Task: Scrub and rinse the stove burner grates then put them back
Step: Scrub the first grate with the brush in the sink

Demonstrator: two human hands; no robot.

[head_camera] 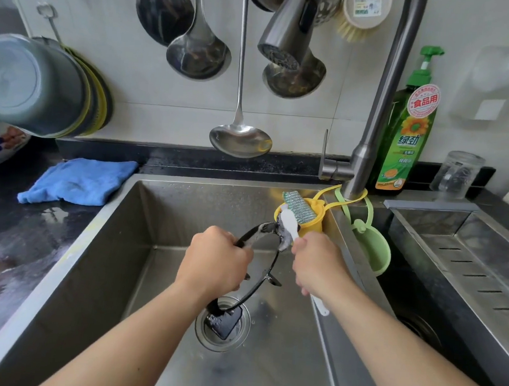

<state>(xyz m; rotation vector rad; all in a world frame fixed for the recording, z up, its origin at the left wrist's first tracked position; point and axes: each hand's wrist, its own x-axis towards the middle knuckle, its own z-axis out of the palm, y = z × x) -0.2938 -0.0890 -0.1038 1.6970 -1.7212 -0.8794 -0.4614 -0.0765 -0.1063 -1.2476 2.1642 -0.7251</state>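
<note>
While the left hand point(215, 258) grips the black grate point(266, 267) by its ring, tilted above the sink point(112, 260) drain point(222, 324), the right hand point(317, 264) clasps a white brush point(289, 223), whose head meets the grate's upper prong.

At frame centre, the left hand point(215, 258) grips a black grate point(267, 264) over the sink point(112, 257); the right hand point(318, 261) holds a white brush point(289, 223) against its top.

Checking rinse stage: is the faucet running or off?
Off, as far as visible: no stream falls from the faucet spray head onto the burner grate over the sink.
</note>
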